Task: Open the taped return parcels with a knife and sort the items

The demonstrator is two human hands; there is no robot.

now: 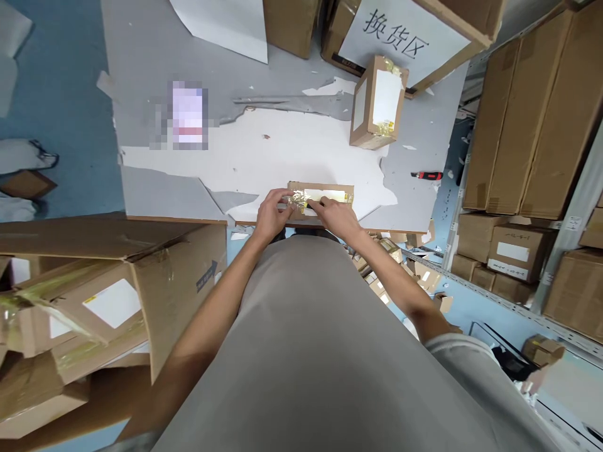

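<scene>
A flat cardboard parcel (325, 196) lies at the near edge of the grey worktable (155, 56), centre of the frame. The left hand (273, 215) pinches crinkled yellowish tape (298, 199) on its top; the right hand (336, 216) presses fingers flat beside the white label (325, 196). The tape looks only partly loosened. A taped upright box (377, 103) stands upper right, and a red utility knife (426, 175) lies at right.

Both arms reach forward, left hand (272, 215) and right hand (337, 215) close together, fingers curled.
</scene>
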